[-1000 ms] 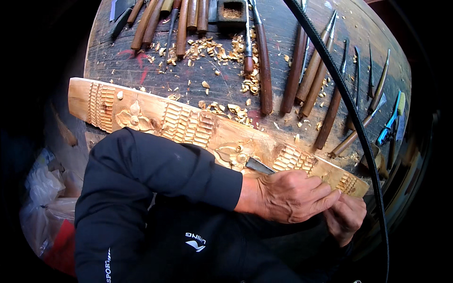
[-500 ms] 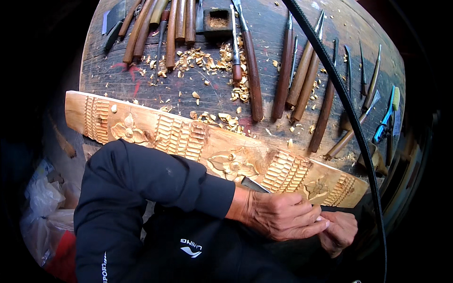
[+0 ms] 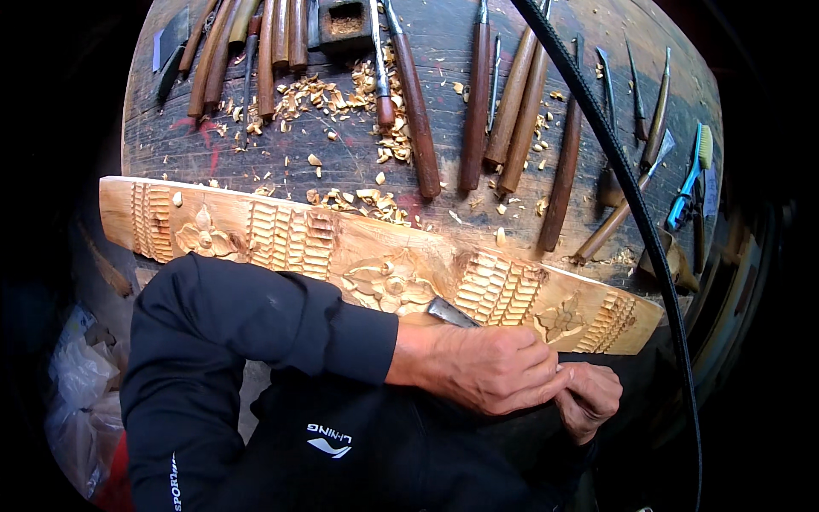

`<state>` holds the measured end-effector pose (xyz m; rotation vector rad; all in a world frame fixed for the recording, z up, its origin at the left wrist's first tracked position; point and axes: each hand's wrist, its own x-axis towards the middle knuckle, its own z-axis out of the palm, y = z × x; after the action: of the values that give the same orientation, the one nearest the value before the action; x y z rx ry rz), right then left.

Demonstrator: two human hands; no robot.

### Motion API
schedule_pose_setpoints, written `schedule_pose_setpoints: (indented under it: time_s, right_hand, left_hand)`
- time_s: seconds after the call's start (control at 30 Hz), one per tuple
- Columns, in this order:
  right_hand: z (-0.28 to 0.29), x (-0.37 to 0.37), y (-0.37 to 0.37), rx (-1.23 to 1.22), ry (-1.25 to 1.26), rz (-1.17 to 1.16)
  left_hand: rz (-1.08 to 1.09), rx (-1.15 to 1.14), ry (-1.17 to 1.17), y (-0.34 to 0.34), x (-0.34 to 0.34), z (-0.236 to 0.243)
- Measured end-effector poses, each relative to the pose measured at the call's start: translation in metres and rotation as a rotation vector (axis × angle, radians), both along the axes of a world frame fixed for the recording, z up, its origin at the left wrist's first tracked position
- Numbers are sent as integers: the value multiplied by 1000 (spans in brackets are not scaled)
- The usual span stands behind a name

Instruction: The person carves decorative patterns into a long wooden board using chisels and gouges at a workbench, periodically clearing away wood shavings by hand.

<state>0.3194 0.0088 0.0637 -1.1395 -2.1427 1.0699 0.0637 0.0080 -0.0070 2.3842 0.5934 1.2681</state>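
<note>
One dark wooden table (image 3: 256,160) spreads across the view, a long carved board (image 3: 409,247) slanting along its near edge, bands and flowers cut into its face. Wooden-handled tools (image 3: 426,149) lie beyond the board. The left hand (image 3: 482,365) is clenched around a steel-bladed tool (image 3: 450,313), its blade pointing toward the middle flower. The right hand (image 3: 590,399) curls against the left fingertips; I cannot tell whether it grips the same tool. Pale shavings (image 3: 320,96) litter the tabletop
</note>
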Motion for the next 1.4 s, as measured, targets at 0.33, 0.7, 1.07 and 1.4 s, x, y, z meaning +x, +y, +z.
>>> schedule_pose_setpoints:
  time_s: [0.33,0.7,1.07,1.4]
  right_hand:
    - [6,-10,5,-67,-18,-28]
    - [-8,-5,30,-66,-29,42]
    - [11,-15,39,-78,-102,81]
    - [19,-21,54,-166,-152,169]
  left_hand:
    - [-3,-13,-14,3,1,-2]
    - [127,-142,13,7,5,2]
    - [136,-120,-116,10,10,-1]
    - [208,-116,-41,10,13,0]
